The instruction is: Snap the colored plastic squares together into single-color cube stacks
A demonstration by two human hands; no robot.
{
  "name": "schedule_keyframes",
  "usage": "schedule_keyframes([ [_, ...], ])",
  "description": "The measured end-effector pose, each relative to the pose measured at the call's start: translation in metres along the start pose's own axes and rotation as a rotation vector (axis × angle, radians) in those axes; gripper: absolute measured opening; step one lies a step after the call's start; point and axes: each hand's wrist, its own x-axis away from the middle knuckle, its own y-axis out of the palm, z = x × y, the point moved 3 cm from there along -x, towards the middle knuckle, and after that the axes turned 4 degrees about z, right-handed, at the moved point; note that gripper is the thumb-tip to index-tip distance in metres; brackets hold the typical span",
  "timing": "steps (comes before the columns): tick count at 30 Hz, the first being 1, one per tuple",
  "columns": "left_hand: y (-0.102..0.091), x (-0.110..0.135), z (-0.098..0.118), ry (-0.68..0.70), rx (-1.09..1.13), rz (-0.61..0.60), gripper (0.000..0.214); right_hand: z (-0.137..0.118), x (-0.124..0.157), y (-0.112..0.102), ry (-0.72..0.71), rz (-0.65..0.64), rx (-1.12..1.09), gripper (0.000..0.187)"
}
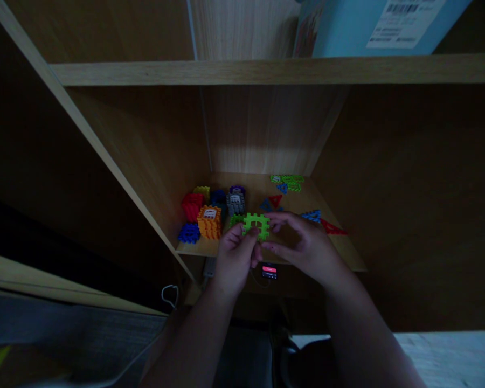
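Observation:
A light green square building tile point(264, 228) with toothed edges and an open centre is up in front of me, over the shelf's front edge. My left hand point(234, 257) pinches it from the left, thumb across its lower part. From the right side, my right hand point(305, 243) grips the tile's edge, index finger at the upper corner and thumb at the lower one. Behind the left fingers another green toothed piece point(236, 219) partly shows; whether it is held too, I cannot tell.
On the shelf's left stand stacks of orange tiles point(209, 222), red tiles point(193, 207), grey tiles point(235, 203) and blue tiles point(189, 233). Right lie green pieces point(293, 180), blue triangles point(312, 215) and a red triangle point(332, 228). Below is a lit phone point(269, 270); above, a blue box point(347, 32).

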Motion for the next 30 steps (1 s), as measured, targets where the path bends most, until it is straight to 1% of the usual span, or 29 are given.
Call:
schedule_keyframes([
  [3,0.0,0.0,0.001,0.02,-0.019,-0.025,0.047,0.004,0.001,0.002,0.013,0.009,-0.058,0.045],
  [6,0.002,0.001,0.002,0.023,-0.065,-0.085,0.053,0.016,0.002,0.004,0.046,0.054,-0.163,0.045],
  [9,0.006,0.005,0.002,-0.034,-0.169,-0.227,0.062,0.034,0.003,0.004,0.118,0.159,-0.239,0.043],
  [11,0.009,0.01,0.001,-0.051,-0.336,-0.366,0.064,0.045,0.002,0.005,0.162,0.203,-0.228,0.042],
  [13,0.012,0.016,-0.001,0.011,-0.582,-0.496,0.062,0.052,0.001,0.01,0.183,0.187,-0.172,0.041],
  [15,0.015,0.02,-0.004,0.136,-0.81,-0.605,0.058,0.056,-0.001,0.019,0.179,0.139,-0.111,0.04],
  [17,0.019,0.024,-0.008,0.267,-0.952,-0.694,0.057,0.057,-0.004,0.029,0.158,0.101,-0.072,0.038],
  [19,0.022,0.025,-0.013,0.366,-1.027,-0.756,0.057,0.057,-0.007,0.039,0.131,0.081,-0.054,0.037],
  [21,0.023,0.025,-0.017,0.44,-1.064,-0.779,0.055,0.055,-0.01,0.048,0.105,0.066,-0.036,0.034],
  [23,0.022,0.024,-0.018,0.481,-1.071,-0.781,0.053,0.053,-0.013,0.055,0.087,0.051,-0.006,0.033],
  [30,0.021,0.023,-0.016,0.486,-1.07,-0.769,0.049,0.052,-0.018,0.066,0.033,-0.001,0.076,0.033],
])
